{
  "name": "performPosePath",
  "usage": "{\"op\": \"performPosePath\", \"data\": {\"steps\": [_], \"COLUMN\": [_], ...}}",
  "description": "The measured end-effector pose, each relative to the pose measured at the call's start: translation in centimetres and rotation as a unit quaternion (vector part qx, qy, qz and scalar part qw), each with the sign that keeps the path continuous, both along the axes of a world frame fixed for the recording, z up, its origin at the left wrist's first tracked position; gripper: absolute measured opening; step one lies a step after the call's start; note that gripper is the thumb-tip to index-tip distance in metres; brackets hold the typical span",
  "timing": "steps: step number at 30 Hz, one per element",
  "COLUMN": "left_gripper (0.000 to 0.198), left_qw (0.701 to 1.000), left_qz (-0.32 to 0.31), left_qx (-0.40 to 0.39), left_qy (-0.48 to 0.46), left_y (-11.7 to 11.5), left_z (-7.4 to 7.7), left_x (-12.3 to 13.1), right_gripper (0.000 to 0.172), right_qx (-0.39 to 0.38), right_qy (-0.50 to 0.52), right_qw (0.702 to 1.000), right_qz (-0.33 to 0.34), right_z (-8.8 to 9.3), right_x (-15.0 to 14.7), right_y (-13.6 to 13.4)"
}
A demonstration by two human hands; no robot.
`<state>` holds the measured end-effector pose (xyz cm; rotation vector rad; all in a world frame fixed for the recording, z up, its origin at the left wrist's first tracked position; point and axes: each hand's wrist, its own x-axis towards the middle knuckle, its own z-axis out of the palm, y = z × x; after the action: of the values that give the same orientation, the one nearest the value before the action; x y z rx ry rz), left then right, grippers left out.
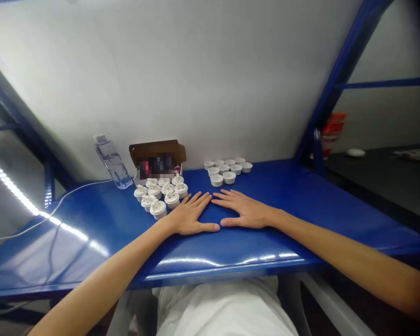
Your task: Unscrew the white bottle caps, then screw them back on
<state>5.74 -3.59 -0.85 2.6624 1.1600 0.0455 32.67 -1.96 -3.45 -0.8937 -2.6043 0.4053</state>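
My left hand [192,214] lies flat on the blue tabletop [210,247], its fingers outstretched and thumb pointing right. Close beside its wrist and fingers stands a cluster of several white round pieces [158,209] with knobbed tops and small dark marks. My right hand [247,210] also rests flat, fingers stretched toward the left, with nothing in it. The fingertips of both hands almost meet; whether they touch I cannot tell. Beyond my right hand is a group of several small white cups [229,177] with open tops.
Behind the knobbed pieces stands an open cardboard box [157,148], its contents blurred. A clear bottle [114,163] with a white cap is left of it, near a white cable [80,187]. Blue posts [331,88] rise at the sides. A white wall [210,84] closes the back.
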Motion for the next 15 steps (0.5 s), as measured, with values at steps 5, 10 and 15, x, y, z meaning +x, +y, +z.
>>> {"op": "performPosePath", "data": {"steps": [5,10,15], "left_gripper": [0.106,0.102,0.059], "left_qw": [1.0,1.0,0.984], "left_qz": [0.001,-0.001,-0.021], "left_qx": [-0.006,0.011,0.157], "left_qy": [0.01,-0.013,-0.081], "left_y": [0.2,-0.2,-0.4], "left_z": [0.2,0.6,1.7], "left_x": [0.0,0.2,0.3], "right_gripper": [0.036,0.057,0.079], "right_qx": [0.144,0.183,0.097], "right_qy": [0.133,0.126,0.105], "right_qw": [0.977,0.955,0.956], "right_qz": [-0.084,-0.198,-0.256], "right_z": [0.5,0.4,0.4], "right_x": [-0.4,0.2,1.2], "right_y": [0.8,2.9,3.6]}}
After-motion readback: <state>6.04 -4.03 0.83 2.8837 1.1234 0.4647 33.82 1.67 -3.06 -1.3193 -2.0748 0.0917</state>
